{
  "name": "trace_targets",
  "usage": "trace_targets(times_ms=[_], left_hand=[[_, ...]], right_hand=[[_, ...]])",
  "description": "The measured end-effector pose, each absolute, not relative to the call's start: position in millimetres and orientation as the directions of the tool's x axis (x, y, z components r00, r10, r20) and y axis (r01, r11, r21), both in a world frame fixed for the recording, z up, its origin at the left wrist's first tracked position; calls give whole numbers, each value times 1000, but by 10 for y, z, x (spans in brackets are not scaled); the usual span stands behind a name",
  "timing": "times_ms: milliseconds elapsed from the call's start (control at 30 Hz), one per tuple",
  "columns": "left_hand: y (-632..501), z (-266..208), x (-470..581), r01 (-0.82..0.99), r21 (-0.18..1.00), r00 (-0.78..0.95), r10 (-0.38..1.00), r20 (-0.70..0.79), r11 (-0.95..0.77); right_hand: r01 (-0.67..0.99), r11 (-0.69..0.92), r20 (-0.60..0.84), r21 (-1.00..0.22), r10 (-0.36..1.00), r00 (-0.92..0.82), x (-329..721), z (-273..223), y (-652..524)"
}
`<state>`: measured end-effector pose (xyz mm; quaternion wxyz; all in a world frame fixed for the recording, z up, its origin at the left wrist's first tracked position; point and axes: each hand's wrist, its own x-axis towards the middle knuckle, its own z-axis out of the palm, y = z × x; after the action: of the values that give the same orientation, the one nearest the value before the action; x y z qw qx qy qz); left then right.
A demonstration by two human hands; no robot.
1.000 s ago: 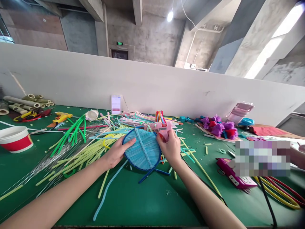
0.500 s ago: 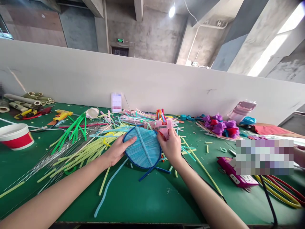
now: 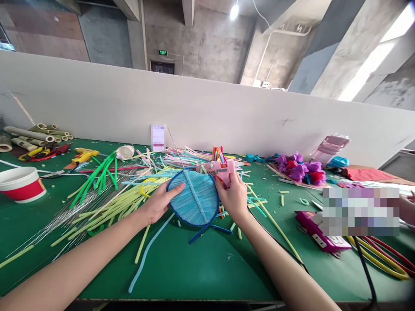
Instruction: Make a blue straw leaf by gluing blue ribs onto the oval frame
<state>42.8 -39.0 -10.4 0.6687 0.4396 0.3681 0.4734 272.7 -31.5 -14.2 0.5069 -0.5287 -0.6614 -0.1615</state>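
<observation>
Head view: left fingers [image 3: 177, 189] grip a navy-rimmed blue disc [image 3: 190, 200], right fingers [image 3: 236, 184] a glue gun [image 3: 226, 169].

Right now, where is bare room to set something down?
Mostly on the near side of the disc, between pale blue stem and right forearm, bar some wisps. A smaller patch lies between the long lime stem and magenta box. Crowded: behind the disc and glue gun, with stems, and left, with wires.

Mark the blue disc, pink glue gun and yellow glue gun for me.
Blue disc [image 3: 194, 197]: head view, centre of its face.
Pink glue gun [image 3: 225, 172]: head view, its body.
Yellow glue gun [image 3: 84, 154]: head view, its body.
</observation>
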Motion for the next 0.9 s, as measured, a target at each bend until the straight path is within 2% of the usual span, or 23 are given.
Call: trace_targets(times_ms=[900], left_hand=[[-377,-85,428,-338,925,236,967,-94,173]], right_hand=[[878,377,848,-295,526,59,2774,-136,-312]])
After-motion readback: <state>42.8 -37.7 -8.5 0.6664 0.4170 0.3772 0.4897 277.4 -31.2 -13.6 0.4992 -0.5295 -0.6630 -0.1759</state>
